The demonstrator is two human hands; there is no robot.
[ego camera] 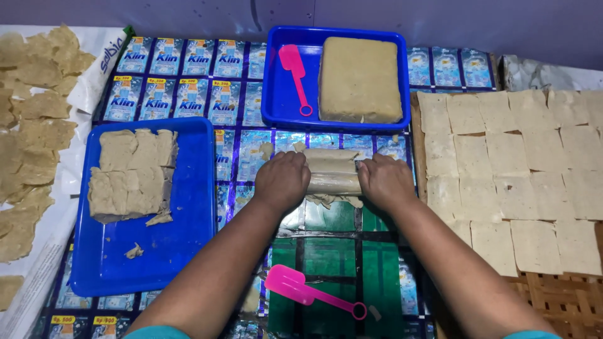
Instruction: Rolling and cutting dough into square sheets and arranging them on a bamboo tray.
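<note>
hiding roller ends | left hand (282,180) | right hand (385,181) | roller (333,171)

bare forearms, teal sleeve edges (157,333) at both upper arms, no gloves.

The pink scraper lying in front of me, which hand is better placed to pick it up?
The right hand, probably. The pink scraper lies with its handle pointing right, under the right forearm; its blade faces the left hand. Both hands press the roller.
</note>
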